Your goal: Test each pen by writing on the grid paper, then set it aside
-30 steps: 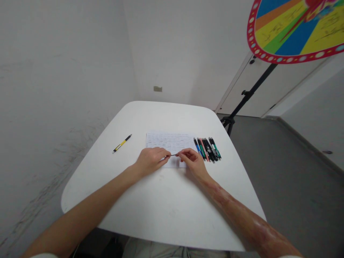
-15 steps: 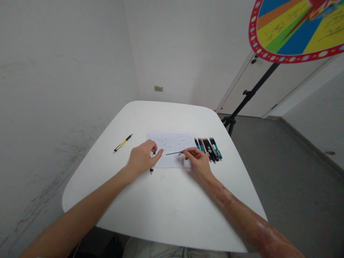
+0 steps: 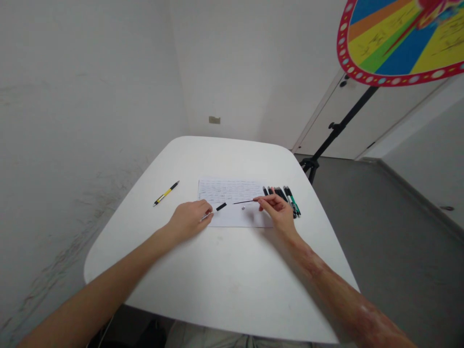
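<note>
My left hand [image 3: 189,216] is closed on a pen barrel [image 3: 221,207] with a black grip, whose grip end points up and right over the paper. Between the thumb and fingertips of my right hand [image 3: 278,212] is a thin dark pen refill [image 3: 242,202], its free end pointing left toward the barrel. Barrel and refill are apart. Below the refill, a small silvery piece [image 3: 243,208], perhaps a pen tip, lies on the sheet of paper [image 3: 239,220], which has handwriting across its upper part.
Several pens [image 3: 291,199] lie side by side right of the paper, partly behind my right hand. A yellow and black pen [image 3: 166,194] lies on the left of the white table [image 3: 224,270]. A colourful wheel [image 3: 395,43] on a black stand [image 3: 335,129] rises beyond the right edge.
My left hand has closed on the pen barrel, which now slants up and right. My right hand has moved slightly right and up with the refill, uncovering the small silvery piece.
</note>
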{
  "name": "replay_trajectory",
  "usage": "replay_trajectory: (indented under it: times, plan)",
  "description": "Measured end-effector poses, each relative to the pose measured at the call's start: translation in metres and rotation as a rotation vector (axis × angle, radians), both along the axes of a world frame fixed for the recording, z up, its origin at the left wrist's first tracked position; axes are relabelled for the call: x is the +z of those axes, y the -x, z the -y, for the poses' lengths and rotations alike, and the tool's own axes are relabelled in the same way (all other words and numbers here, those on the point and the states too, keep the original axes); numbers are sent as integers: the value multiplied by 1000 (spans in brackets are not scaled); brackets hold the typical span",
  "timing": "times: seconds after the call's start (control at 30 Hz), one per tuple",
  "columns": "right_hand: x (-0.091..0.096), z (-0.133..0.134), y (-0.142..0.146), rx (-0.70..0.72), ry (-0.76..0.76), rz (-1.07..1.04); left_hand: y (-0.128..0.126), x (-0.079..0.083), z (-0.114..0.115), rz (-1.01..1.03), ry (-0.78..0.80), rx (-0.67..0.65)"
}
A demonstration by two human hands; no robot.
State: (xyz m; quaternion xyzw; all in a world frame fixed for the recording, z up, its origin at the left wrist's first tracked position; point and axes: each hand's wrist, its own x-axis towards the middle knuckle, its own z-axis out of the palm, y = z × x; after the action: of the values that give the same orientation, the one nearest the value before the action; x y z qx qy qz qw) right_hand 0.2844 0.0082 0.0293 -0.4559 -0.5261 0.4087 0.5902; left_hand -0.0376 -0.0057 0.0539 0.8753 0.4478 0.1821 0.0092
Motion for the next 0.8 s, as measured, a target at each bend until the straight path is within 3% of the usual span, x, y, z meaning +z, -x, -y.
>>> replay_trajectory:
  times: [0.1,0.37,0.8]
  plan:
    - [1,0,-6,-29,-31,22,2,3,6,39,-71,-77]
    - [8,7,-5,0,-60,26,0,1,5,52,-165,-130]
    - [3,6,-9,38,-35,24,-3,1,4,-15,-179,-179]
